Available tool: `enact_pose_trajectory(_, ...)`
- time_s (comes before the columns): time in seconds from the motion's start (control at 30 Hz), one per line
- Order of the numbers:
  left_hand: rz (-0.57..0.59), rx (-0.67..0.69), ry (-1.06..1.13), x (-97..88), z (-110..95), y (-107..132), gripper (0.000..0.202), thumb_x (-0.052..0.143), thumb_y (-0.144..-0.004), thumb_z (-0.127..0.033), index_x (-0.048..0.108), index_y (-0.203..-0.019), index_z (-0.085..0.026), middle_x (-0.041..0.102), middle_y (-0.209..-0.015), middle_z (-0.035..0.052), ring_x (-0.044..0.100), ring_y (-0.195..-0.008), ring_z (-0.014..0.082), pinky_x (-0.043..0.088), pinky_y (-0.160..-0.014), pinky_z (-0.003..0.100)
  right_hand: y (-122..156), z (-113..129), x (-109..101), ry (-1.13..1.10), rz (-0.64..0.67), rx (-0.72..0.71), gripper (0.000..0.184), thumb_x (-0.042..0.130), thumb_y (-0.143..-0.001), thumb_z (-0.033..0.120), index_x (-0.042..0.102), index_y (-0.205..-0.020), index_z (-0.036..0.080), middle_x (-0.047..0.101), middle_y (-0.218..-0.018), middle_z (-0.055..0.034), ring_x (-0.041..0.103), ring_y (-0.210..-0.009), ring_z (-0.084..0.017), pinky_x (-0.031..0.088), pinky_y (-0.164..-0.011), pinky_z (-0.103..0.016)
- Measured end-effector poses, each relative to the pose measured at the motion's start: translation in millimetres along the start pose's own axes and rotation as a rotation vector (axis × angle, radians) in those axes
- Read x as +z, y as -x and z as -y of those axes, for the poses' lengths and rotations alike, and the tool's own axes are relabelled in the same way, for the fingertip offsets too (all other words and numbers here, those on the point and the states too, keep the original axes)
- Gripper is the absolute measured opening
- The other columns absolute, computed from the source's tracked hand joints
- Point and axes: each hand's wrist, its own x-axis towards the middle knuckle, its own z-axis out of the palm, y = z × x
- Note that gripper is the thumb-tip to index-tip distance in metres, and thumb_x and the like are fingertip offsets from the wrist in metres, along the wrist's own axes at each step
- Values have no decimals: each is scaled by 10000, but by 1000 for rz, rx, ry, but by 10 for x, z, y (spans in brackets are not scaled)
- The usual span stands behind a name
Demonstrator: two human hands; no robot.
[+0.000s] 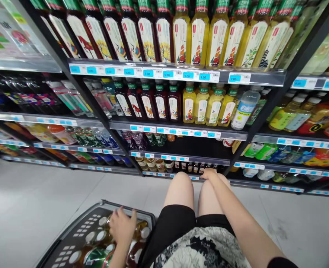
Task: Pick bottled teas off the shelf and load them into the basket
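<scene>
I crouch in front of a black drinks shelf (178, 134). My left hand (123, 225) rests down in a grey shopping basket (97, 208) on the floor, fingers curled over the tops of several bottles (97, 245) with white caps lying in it. My right hand (210, 174) reaches forward past my knee to the lowest shelf, fingers bent down near a row of small bottles (192, 166); what they touch is hidden behind the knee. My bare knees and black shorts fill the lower middle.
Upper shelves carry rows of dark red and yellow tea bottles (198, 41) with blue price tags (167, 73). A white-labelled clear bottle (245, 109) leans among the yellow ones. Neighbouring racks at left and right hold mixed drinks. Pale tiled floor (27, 212) lies to both sides.
</scene>
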Motion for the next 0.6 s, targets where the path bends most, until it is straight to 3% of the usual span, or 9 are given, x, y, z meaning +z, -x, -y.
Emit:
enact_pose_trajectory(0.07,15,-100,-136,100,317,-31,660,399,-889,-449,544,-1353,-3,442,-1464,300,398,-1383,448,380,-1103,560,-11,72,-22,25,36,-20,341,746,-770,376,788,-1049,185,738,-1161,-175,703,-1075,-367,559,-863,-442)
enact_pose_trajectory(0.13,140,-205,-188,239,592,39,693,409,-889,-462,498,-1426,-34,475,-1421,312,443,-1356,467,411,-1060,562,-22,117,-24,35,49,-59,356,724,-798,376,775,-1101,197,727,-1201,-162,691,-1114,-353,551,-881,-425)
enact_pose_trajectory(0.2,338,-252,-154,394,796,166,786,415,-892,-480,323,-1554,-65,520,-1364,314,533,-1286,467,445,-1020,547,-29,137,-13,30,47,-108,365,718,-813,393,764,-1135,227,722,-1226,-133,685,-1136,-324,541,-895,-386)
enact_pose_trajectory(0.27,436,-224,-112,519,908,287,880,412,-894,-504,146,-1604,-56,492,-1383,331,572,-1256,465,453,-1018,528,-36,133,2,15,36,-149,362,707,-832,410,754,-1156,256,722,-1236,-101,688,-1131,-294,533,-892,-347)
enact_pose_trajectory(0.37,291,-150,-134,553,916,312,888,368,-907,-525,125,-1593,-16,325,-1484,386,488,-1339,500,427,-1049,532,-44,93,24,1,18,-169,362,676,-864,410,739,-1186,259,721,-1242,-90,690,-1123,-282,525,-878,-324)
enact_pose_trajectory(0.47,181,-98,-173,408,833,57,829,351,-920,-504,192,-1582,-31,266,-1518,388,452,-1364,507,438,-1027,537,-42,34,47,9,5,-169,383,676,-868,425,728,-1201,242,718,-1244,-102,686,-1124,-286,517,-867,-317)
enact_pose_trajectory(0.5,221,-102,-190,345,809,-72,797,359,-920,-494,243,-1574,-54,299,-1514,371,484,-1340,496,450,-1009,531,-37,17,55,15,-3,-167,385,676,-868,428,726,-1200,239,718,-1240,-105,686,-1122,-286,515,-862,-315)
enact_pose_trajectory(0.6,480,-177,-240,210,779,-451,667,347,-923,-475,456,-1478,-121,510,-1403,292,597,-1222,455,476,-942,520,-5,-17,79,33,-49,-159,336,650,-884,393,729,-1168,231,730,-1198,-108,693,-1096,-278,512,-849,-312)
